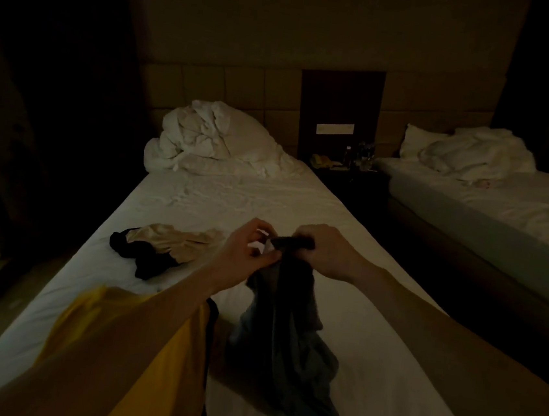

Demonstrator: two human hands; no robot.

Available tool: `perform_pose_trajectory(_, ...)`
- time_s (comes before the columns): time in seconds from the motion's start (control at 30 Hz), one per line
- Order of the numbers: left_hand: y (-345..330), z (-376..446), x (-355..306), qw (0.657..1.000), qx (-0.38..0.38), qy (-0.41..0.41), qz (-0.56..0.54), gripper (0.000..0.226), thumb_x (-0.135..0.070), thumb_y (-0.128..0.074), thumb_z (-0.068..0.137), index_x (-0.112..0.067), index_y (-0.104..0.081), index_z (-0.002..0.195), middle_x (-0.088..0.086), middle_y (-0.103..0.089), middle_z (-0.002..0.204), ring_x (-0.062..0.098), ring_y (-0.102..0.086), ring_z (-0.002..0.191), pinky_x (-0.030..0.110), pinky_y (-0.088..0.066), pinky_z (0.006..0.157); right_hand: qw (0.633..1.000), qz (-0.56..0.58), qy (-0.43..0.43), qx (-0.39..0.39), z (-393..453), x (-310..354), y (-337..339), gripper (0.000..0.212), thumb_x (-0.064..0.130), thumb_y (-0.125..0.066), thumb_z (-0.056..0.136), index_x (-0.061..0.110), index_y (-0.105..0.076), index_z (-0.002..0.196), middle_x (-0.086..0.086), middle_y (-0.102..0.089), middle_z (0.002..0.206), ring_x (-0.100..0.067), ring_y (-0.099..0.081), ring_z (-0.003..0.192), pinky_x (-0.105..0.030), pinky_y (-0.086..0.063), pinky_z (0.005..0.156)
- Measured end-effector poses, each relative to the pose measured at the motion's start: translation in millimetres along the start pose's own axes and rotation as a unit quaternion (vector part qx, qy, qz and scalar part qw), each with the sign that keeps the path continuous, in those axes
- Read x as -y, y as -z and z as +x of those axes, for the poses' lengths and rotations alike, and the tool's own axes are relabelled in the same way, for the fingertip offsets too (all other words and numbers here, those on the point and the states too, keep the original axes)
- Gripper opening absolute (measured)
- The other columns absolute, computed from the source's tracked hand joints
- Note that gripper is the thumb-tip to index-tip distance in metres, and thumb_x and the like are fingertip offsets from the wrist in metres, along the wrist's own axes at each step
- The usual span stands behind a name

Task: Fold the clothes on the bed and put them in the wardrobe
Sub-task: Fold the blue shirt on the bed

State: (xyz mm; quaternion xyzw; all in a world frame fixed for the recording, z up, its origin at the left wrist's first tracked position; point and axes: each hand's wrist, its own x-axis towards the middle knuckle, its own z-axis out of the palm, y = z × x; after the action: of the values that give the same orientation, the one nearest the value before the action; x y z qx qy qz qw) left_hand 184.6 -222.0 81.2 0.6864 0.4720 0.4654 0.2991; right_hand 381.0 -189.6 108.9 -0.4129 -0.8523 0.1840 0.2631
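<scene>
A dark grey garment (286, 344) hangs from both my hands over the white bed (233, 196), its lower part bunched on the sheet. My left hand (244, 255) pinches its top edge, and my right hand (326, 250) grips the same edge just to the right. A yellow garment (136, 346) lies on the bed under my left forearm. Farther left on the sheet sit a beige garment (175, 238) and a black one (146, 258), crumpled together.
A rumpled white duvet (206, 136) is heaped at the head of the bed. A dark nightstand (341, 167) with small items stands between this bed and a second bed (503, 205) on the right. The room is dim; the left side is dark.
</scene>
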Motion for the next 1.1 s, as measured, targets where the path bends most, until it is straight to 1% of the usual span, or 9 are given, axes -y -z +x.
perform_pose_trajectory(0.13,4.4,-13.0,-3.6,0.971,0.177,0.101,0.126,0.038,-0.026,-0.075,0.083,-0.022,-0.058,0.117,-0.015,-0.063,0.098,-0.004,-0.063,0.086,0.013,-0.054,0.073,0.991,0.007,0.088,-0.098,-0.2,8.8,-3.8,0.006,0.008,-0.065,0.084,0.007,-0.064,0.090,-0.006,-0.063,0.089,-0.021,-0.058,0.082,-0.031,-0.046,0.072)
perform_pose_trajectory(0.23,9.6,-20.1,5.2,0.940,0.268,0.141,0.156,0.039,-0.024,-0.074,0.085,-0.015,-0.063,0.122,-0.012,-0.064,0.104,-0.009,-0.060,0.088,0.009,-0.050,0.080,0.982,0.017,0.111,-0.151,-2.4,15.4,1.7,0.011,0.005,-0.066,0.082,0.011,-0.065,0.092,0.000,-0.065,0.088,-0.014,-0.058,0.079,-0.023,-0.045,0.069)
perform_pose_trajectory(0.37,34.9,-25.5,8.4,0.932,0.204,0.129,0.272,0.056,-0.051,-0.069,0.082,-0.016,-0.061,0.124,-0.005,-0.059,0.122,0.010,-0.058,0.107,0.024,-0.043,0.088,0.984,0.007,0.100,-0.145,-14.5,10.9,14.1,0.016,0.008,-0.070,0.082,0.017,-0.057,0.086,0.002,-0.057,0.078,-0.012,-0.052,0.071,-0.027,-0.041,0.063)
perform_pose_trajectory(0.47,49.3,-20.1,0.2,0.957,0.070,0.059,0.274,0.017,-0.030,-0.068,0.089,-0.023,-0.062,0.103,-0.005,-0.047,0.107,0.015,-0.047,0.104,0.024,-0.032,0.084,0.988,0.043,0.068,-0.131,-19.6,2.3,16.0,0.026,-0.004,-0.064,0.077,0.016,-0.046,0.078,-0.002,-0.050,0.080,-0.020,-0.049,0.075,-0.037,-0.042,0.069)
perform_pose_trajectory(0.6,54.3,-12.2,-19.6,0.982,-0.026,-0.033,0.182,0.017,-0.026,-0.072,0.085,-0.037,-0.059,0.082,-0.002,-0.041,0.099,0.010,-0.047,0.092,0.020,-0.037,0.079,0.992,0.053,0.048,-0.103,-24.0,6.0,20.9,0.041,-0.012,-0.054,0.079,0.022,-0.034,0.069,0.000,-0.042,0.070,-0.017,-0.040,0.064,-0.035,-0.030,0.061)
perform_pose_trajectory(0.77,51.3,-17.7,-24.8,0.970,-0.029,0.030,0.239,0.014,-0.047,-0.073,0.077,-0.039,-0.063,0.070,-0.001,-0.026,0.118,0.019,-0.032,0.118,0.034,-0.036,0.102,0.996,-0.082,0.018,-0.016,-33.8,15.6,24.5,0.022,0.019,-0.059,0.092,0.024,-0.041,0.081,-0.005,-0.054,0.077,-0.024,-0.052,0.069,-0.042,-0.040,0.061)
perform_pose_trajectory(0.87,48.1,-27.0,-28.0,0.967,-0.006,0.043,0.251,0.023,-0.044,-0.074,0.079,-0.021,-0.071,0.075,0.004,-0.046,0.115,0.015,-0.044,0.104,0.029,-0.039,0.088,0.999,-0.046,0.016,-0.025,-41.8,20.3,27.4,0.022,0.034,-0.065,0.090,0.021,-0.047,0.088,-0.005,-0.059,0.081,-0.023,-0.058,0.074,-0.041,-0.045,0.065)
perform_pose_trajectory(0.93,48.8,-31.8,-25.8,0.971,0.018,0.034,0.238,0.029,-0.037,-0.071,0.085,-0.009,-0.072,0.079,0.016,-0.064,0.091,0.023,-0.060,0.082,0.031,-0.047,0.072,0.999,-0.026,0.011,-0.031,-46.1,19.5,33.2,0.023,0.034,-0.071,0.087,0.020,-0.053,0.086,-0.004,-0.061,0.082,-0.020,-0.059,0.077,-0.041,-0.048,0.071)
perform_pose_trajectory(1.1,67.7,-47.2,-23.7,0.972,-0.004,0.045,0.231,0.019,-0.029,-0.075,0.083,-0.011,-0.069,0.080,0.006,-0.066,0.076,0.008,-0.062,0.069,0.022,-0.046,0.063,0.996,-0.086,-0.001,0.009,-55.2,11.5,56.6,0.018,0.030,-0.076,0.083,0.019,-0.063,0.087,0.001,-0.063,0.088,-0.013,-0.058,0.084,-0.028,-0.045,0.072)
